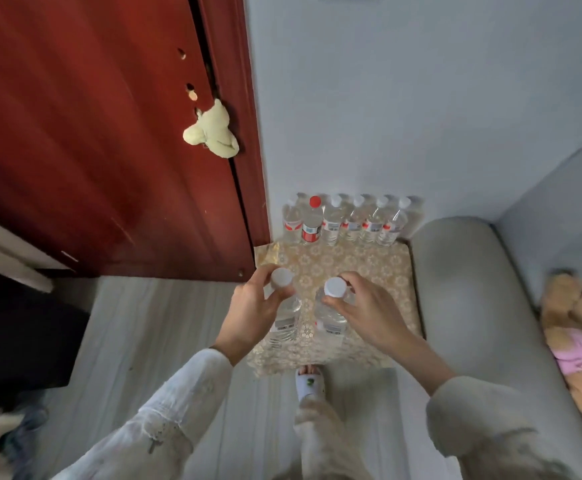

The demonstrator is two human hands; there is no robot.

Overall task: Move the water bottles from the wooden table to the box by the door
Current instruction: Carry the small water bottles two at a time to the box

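Your left hand grips one clear bottle just under its white cap, fingers and thumb curled round the neck. Your right hand does the same with a second bottle, fingertips pinched round the neck below the cap. Both bottles hang upright, side by side and close together, above the near half of the box — a low block covered in a gold patterned cloth. Whether their bases touch the cloth you cannot tell from this angle.

At the far edge of the box, against the pale wall, a row of bottles stands upright. Most have white caps; the second from the left, the red-capped bottle, breaks the pattern. They stand shoulder to shoulder, well apart from the two you hold.

The box sits in the corner between the red door on the left and a grey sofa on the right, touching or just beside both. A pale yellow cloth is bunched at the door's edge, where a handle would sit. Soft toys lie on the sofa seat at the far right — one in a pink top. Your slipper stands on the pale floor just short of the box.
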